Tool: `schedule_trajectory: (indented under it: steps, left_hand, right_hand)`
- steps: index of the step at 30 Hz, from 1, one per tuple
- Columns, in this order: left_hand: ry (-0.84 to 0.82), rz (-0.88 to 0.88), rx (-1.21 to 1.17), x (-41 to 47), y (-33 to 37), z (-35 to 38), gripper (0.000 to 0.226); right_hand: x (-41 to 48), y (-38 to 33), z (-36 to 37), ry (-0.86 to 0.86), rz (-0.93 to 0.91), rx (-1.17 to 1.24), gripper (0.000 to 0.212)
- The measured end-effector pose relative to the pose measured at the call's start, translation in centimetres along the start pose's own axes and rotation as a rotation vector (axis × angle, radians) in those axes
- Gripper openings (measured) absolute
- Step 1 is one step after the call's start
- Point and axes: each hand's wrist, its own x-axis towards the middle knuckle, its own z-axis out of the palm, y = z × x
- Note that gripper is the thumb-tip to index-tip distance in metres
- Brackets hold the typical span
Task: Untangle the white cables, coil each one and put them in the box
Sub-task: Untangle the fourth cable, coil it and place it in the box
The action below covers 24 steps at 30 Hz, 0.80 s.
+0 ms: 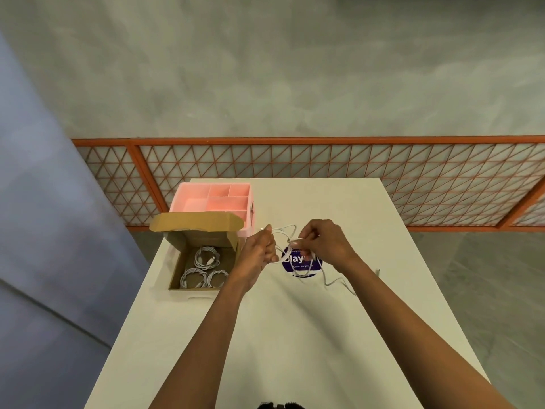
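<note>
White cable [292,226] loops in the air between the hands: left hand [259,249] grips one side, right hand [321,240] pinches the other, tail trailing on the surface [295,335]. Apparently three coils [206,256] sit in the open cardboard box [177,273] just left.

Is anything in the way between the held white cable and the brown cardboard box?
Nothing visible does. The white cable is just right of the brown cardboard box, whose lid stands open; three coiled cables lie inside.

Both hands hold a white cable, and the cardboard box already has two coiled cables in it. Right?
No: in the head view the cardboard box holds three coiled cables, not two. The left hand and right hand do hold a white cable.
</note>
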Motion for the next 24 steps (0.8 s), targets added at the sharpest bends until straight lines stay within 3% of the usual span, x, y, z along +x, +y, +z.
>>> schedule_trajectory:
  steps: [4, 9, 17, 24]
  left_hand:
    - [-0.008, 0.032, 0.12, -0.1, -0.1, 0.2, 0.044]
    - [-0.042, 0.028, 0.215, -0.6, 0.1, 0.5, 0.043]
    - [-0.002, 0.018, 0.262, -0.5, -0.5, 0.7, 0.04]
    - [0.063, 0.052, 0.242, 0.0, -0.3, -0.3, 0.04]
  right_hand:
    - [0.0, -0.9, 0.2, -0.04, -0.107, -0.262, 0.015]
    - [0.0, -1.2, -0.5, -0.121, -0.16, -0.3, 0.016]
    - [-0.6, -1.2, -1.7, -0.372, -0.128, -0.083, 0.015]
    - [-1.2, -0.7, -3.0, -0.536, -0.118, 0.334, 0.017]
